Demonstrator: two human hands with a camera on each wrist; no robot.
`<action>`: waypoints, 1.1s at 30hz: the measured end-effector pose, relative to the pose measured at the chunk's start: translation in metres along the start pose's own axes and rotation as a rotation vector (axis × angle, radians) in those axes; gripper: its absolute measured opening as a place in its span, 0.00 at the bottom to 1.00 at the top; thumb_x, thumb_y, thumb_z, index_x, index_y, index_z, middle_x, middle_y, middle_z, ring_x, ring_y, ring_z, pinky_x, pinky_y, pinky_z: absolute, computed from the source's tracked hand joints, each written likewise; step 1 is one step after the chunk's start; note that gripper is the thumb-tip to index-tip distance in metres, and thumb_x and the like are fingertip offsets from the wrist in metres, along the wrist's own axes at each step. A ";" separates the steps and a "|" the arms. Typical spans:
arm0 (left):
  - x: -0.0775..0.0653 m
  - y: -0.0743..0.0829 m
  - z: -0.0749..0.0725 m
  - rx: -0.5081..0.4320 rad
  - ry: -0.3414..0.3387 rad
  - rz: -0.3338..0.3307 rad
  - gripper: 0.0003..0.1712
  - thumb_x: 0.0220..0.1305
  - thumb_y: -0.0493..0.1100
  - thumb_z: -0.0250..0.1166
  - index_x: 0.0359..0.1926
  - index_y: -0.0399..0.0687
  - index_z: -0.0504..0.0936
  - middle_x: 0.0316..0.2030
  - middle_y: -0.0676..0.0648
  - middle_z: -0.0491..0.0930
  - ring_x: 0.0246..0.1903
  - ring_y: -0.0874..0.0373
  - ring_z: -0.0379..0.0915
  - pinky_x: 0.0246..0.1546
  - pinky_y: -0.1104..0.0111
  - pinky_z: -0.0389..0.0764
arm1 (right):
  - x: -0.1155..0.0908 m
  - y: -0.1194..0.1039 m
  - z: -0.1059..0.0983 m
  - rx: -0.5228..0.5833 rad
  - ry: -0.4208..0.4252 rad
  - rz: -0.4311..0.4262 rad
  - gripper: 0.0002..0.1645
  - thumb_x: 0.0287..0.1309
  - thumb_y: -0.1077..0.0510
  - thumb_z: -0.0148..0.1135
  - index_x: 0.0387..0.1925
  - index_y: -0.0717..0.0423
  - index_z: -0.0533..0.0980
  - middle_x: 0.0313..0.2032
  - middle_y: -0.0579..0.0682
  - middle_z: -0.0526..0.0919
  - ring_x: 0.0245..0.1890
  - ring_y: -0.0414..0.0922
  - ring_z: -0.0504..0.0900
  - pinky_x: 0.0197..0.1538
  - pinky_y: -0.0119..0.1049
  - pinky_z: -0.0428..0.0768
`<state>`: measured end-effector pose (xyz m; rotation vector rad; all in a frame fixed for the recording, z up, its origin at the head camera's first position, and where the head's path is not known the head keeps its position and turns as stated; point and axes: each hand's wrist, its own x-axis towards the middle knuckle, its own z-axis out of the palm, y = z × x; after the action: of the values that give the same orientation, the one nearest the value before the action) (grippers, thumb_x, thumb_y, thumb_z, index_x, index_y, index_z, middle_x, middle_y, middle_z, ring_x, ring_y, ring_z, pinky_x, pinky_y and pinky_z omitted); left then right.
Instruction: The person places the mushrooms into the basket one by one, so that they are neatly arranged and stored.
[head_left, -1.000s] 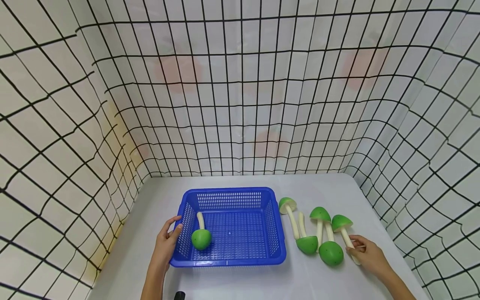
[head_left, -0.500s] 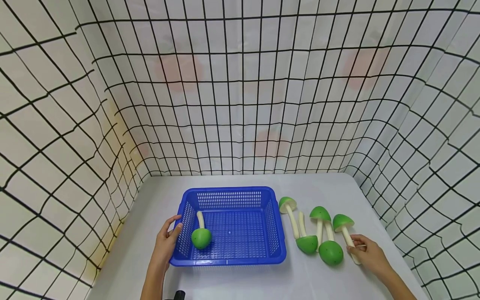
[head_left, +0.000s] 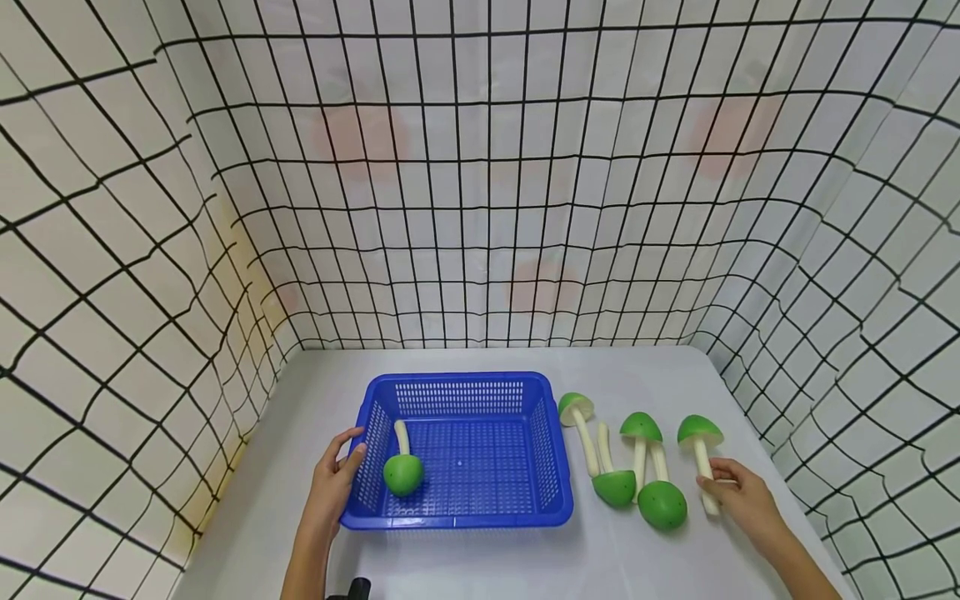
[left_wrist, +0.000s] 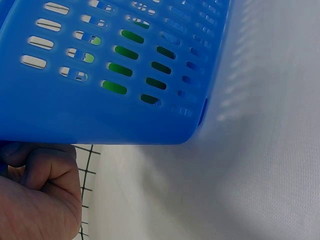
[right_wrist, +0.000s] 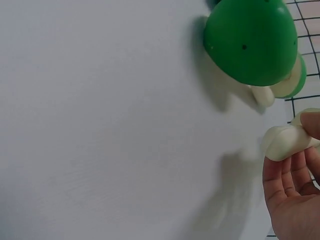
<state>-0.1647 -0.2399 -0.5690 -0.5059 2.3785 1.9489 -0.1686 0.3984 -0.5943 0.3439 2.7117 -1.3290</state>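
My right hand [head_left: 744, 498] pinches the pale stem of a toy mushroom [head_left: 701, 431] with a green cap, at the right of the table. In the right wrist view that stem [right_wrist: 285, 142] sits between thumb and fingers, and a shadow falls on the table below. My left hand [head_left: 334, 477] grips the left rim of a blue plastic basket [head_left: 458, 522], fingers curled at the edge in the left wrist view, where the slotted basket wall [left_wrist: 115, 117] shows. Inside the basket, at its left, lies one green-capped mushroom [head_left: 403, 474].
Several more green-capped mushrooms lie between basket and right hand, including one at the back [head_left: 576, 408] and one at the front [head_left: 663, 505]. A black grid net [head_left: 487, 208] surrounds the white table [head_left: 630, 371] at back and sides. A small black object [head_left: 360, 588] shows at the bottom edge.
My right hand has raised the pinched mushroom and moved it slightly right and away, apart from the other mushrooms. The left hand and basket have stayed in place.
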 end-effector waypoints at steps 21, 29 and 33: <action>-0.001 0.000 0.000 -0.018 -0.003 -0.014 0.27 0.79 0.56 0.56 0.74 0.62 0.66 0.61 0.28 0.77 0.48 0.43 0.83 0.45 0.55 0.87 | 0.006 -0.049 0.016 0.181 -0.039 -0.124 0.34 0.71 0.52 0.64 0.69 0.65 0.66 0.49 0.46 0.77 0.41 0.26 0.79 0.42 0.32 0.84; 0.002 0.001 0.000 -0.027 -0.002 -0.014 0.28 0.77 0.58 0.56 0.73 0.62 0.67 0.60 0.28 0.77 0.47 0.44 0.83 0.43 0.57 0.86 | 0.008 -0.078 0.032 0.231 -0.071 -0.171 0.32 0.72 0.51 0.63 0.69 0.63 0.67 0.52 0.54 0.75 0.43 0.28 0.80 0.43 0.31 0.84; 0.002 0.001 -0.001 -0.023 -0.003 -0.015 0.28 0.77 0.59 0.56 0.73 0.63 0.67 0.61 0.29 0.77 0.47 0.45 0.82 0.43 0.58 0.86 | 0.008 -0.096 0.038 0.278 -0.092 -0.201 0.32 0.72 0.51 0.64 0.68 0.62 0.67 0.53 0.55 0.75 0.43 0.29 0.81 0.43 0.31 0.83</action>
<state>-0.1666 -0.2409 -0.5688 -0.5196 2.3457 1.9721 -0.1997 0.3128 -0.5459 0.0281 2.5425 -1.7354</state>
